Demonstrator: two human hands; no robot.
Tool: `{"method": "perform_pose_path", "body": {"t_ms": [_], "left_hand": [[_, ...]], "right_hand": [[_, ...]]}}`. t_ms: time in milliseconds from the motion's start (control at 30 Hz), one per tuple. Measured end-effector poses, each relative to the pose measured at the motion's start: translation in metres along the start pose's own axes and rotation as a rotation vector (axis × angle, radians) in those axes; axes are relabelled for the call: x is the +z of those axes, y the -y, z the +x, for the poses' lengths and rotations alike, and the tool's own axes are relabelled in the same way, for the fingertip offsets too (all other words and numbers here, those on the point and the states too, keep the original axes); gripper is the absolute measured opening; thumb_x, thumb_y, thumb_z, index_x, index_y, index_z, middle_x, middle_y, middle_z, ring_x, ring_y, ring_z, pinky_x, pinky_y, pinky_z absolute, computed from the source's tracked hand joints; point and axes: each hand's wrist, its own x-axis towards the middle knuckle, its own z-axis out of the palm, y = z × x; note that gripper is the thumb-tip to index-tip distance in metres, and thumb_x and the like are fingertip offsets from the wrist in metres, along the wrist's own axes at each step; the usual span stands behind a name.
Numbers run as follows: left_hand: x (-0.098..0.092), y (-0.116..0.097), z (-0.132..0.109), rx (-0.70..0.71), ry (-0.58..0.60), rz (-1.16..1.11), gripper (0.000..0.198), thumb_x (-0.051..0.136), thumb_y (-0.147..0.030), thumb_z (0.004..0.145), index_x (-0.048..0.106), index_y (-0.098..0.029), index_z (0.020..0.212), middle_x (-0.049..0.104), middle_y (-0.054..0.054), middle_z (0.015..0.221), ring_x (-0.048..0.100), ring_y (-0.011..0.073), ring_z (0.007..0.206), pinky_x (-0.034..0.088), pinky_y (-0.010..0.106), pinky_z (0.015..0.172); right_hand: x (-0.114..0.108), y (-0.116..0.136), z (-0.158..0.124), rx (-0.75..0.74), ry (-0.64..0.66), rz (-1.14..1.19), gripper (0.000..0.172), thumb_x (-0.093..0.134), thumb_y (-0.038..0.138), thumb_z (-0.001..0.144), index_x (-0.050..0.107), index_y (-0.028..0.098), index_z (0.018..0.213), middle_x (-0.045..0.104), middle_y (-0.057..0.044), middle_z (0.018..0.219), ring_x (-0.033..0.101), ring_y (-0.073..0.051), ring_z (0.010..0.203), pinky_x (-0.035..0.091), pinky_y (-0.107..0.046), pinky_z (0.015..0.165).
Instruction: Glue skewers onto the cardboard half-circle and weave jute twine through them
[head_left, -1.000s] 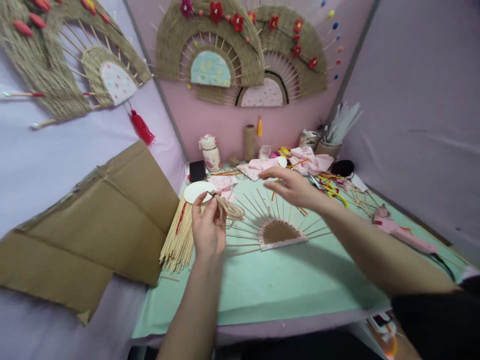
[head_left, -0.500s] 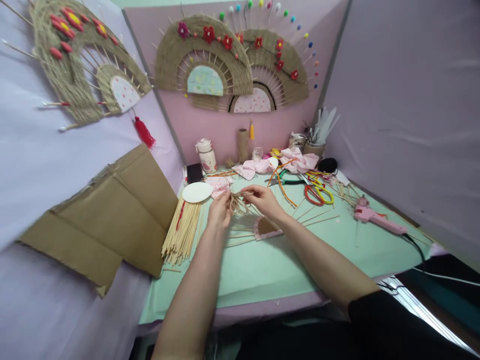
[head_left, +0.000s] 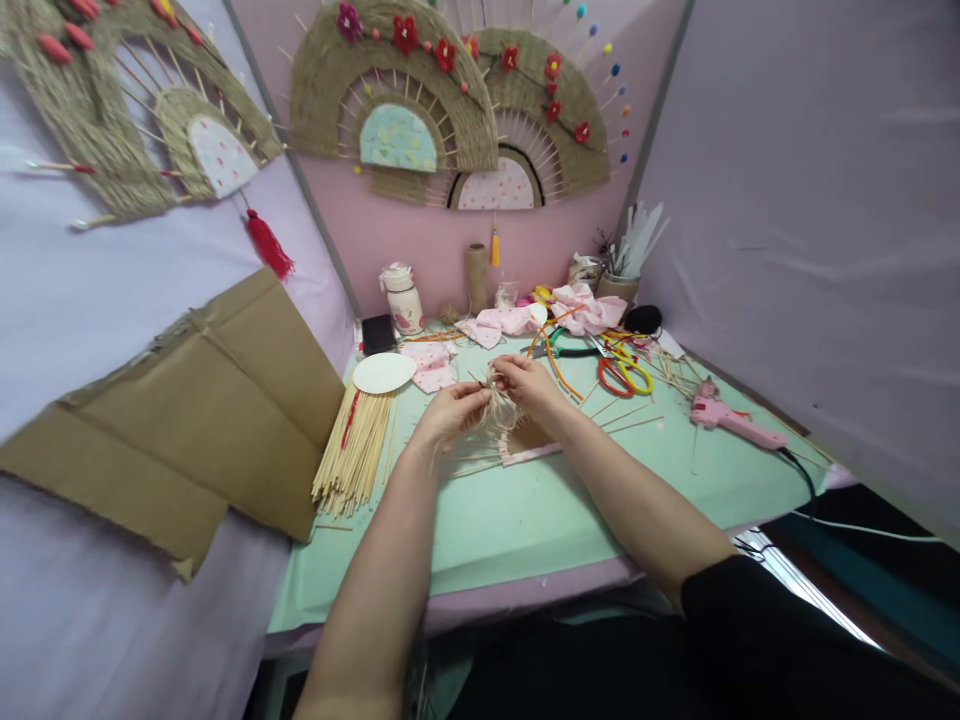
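Observation:
A loose bundle of tan twine (head_left: 504,412) is held up between my two hands, its loops hanging below the fingers. My left hand (head_left: 454,410) pinches it from the left, thumb and forefinger together. From the right, my right hand (head_left: 525,382) grips the upper part of the same bundle with bent fingers. Just beneath lies a half-round fan base (head_left: 529,438) of brown card with a pink edge, thin sticks fanning out from it across the table. The twine and my hands cover part of the base and sticks.
Bamboo sticks (head_left: 352,450) lie in a pile at left beside a white oval disc (head_left: 384,373). Behind my hands are red-and-yellow scissors (head_left: 616,376) and pink fabric (head_left: 585,310). A pink glue gun (head_left: 735,420) rests at right, and folded cardboard (head_left: 187,410) leans at left.
Both hands have shifted a little to the right relative to the table, with the twine bundle now more gathered and hanging over the fan base. The camera view has tilted down slightly.

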Motion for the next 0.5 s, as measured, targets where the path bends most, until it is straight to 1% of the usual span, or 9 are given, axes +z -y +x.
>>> {"method": "perform_pose_path", "body": {"t_ms": [100,167,200,267,333,433,500], "left_hand": [[0.000,-0.002,0.005,0.090,-0.163,-0.133,0.015,0.077,-0.012,0.065,0.065,-0.011,0.074,0.068,0.004,0.069,0.060,0.0088,0.057,0.047,0.020,0.059],[-0.002,-0.005,0.009,0.172,-0.293,-0.246,0.012,0.073,-0.010,0.068,0.062,-0.012,0.072,0.066,0.001,0.065,0.059,0.0070,0.056,0.046,0.018,0.059],[-0.003,-0.006,0.011,0.208,-0.351,-0.295,0.012,0.072,-0.009,0.069,0.061,-0.012,0.071,0.064,0.000,0.063,0.058,0.0061,0.055,0.046,0.017,0.059],[-0.007,-0.007,0.014,0.258,-0.435,-0.357,0.015,0.072,-0.009,0.069,0.057,-0.013,0.067,0.060,-0.003,0.059,0.057,0.0047,0.053,0.045,0.016,0.058],[-0.010,-0.007,0.016,0.273,-0.472,-0.350,0.020,0.074,-0.012,0.068,0.054,-0.013,0.064,0.057,-0.004,0.056,0.054,0.0041,0.051,0.045,0.016,0.058],[-0.014,-0.003,0.019,0.275,-0.508,-0.227,0.025,0.077,-0.019,0.065,0.052,-0.014,0.062,0.053,-0.005,0.052,0.050,0.0041,0.047,0.044,0.017,0.056],[-0.014,0.000,0.020,0.288,-0.543,-0.113,0.026,0.076,-0.021,0.064,0.052,-0.014,0.063,0.050,-0.006,0.050,0.048,0.0042,0.045,0.043,0.018,0.055]], "right_hand": [[0.005,-0.004,-0.003,0.046,0.072,0.076,0.044,0.071,0.057,0.070,0.057,0.020,0.089,0.065,-0.001,0.076,0.061,-0.011,0.065,0.049,-0.024,0.062],[0.010,-0.006,-0.008,0.076,0.151,0.081,0.047,0.063,0.062,0.075,0.053,0.022,0.099,0.067,-0.002,0.081,0.064,-0.014,0.071,0.050,-0.028,0.070],[0.012,-0.007,-0.011,0.090,0.197,0.048,0.048,0.062,0.062,0.076,0.051,0.023,0.103,0.067,-0.003,0.081,0.063,-0.014,0.071,0.050,-0.029,0.070],[0.014,-0.007,-0.016,0.079,0.254,-0.099,0.050,0.065,0.059,0.075,0.051,0.022,0.106,0.065,-0.001,0.075,0.059,-0.013,0.062,0.047,-0.028,0.065],[0.013,-0.007,-0.018,-0.005,0.224,-0.299,0.046,0.068,0.054,0.073,0.056,0.020,0.101,0.060,0.002,0.066,0.051,-0.011,0.055,0.041,-0.025,0.057],[0.008,-0.003,-0.016,-0.207,0.063,-0.542,0.037,0.068,0.050,0.072,0.062,0.017,0.087,0.053,0.003,0.060,0.045,-0.011,0.055,0.034,-0.025,0.054],[0.004,0.001,-0.014,-0.338,-0.041,-0.648,0.033,0.067,0.047,0.072,0.062,0.018,0.085,0.051,0.003,0.060,0.045,-0.012,0.057,0.033,-0.026,0.056]]}}
